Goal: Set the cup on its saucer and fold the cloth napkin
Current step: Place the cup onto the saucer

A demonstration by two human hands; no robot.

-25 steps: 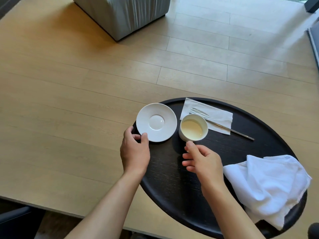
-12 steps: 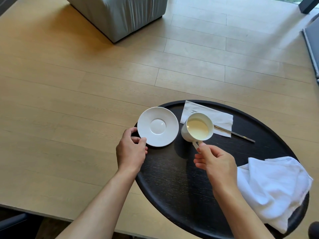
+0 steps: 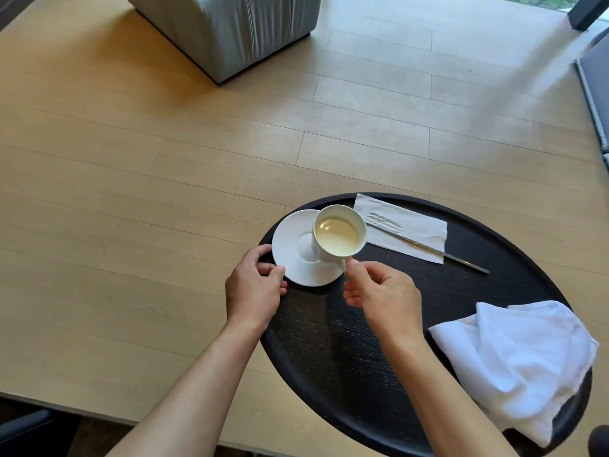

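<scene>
A white cup with pale milky liquid hangs just above the right half of the white saucer. My right hand pinches the cup's handle from the near side. My left hand grips the saucer's near-left rim, fingers curled on its edge. The saucer rests at the left end of the black oval tray. A crumpled white cloth napkin lies unfolded on the tray's right side.
A white paper napkin with a thin metal stirrer across it lies at the tray's far edge. A grey upholstered stool stands on the wooden floor beyond. The tray overhangs the light wood tabletop.
My right hand took the cup by its handle, lifted it off the tray and carried it left over the saucer. My left hand stayed on the saucer's rim.
</scene>
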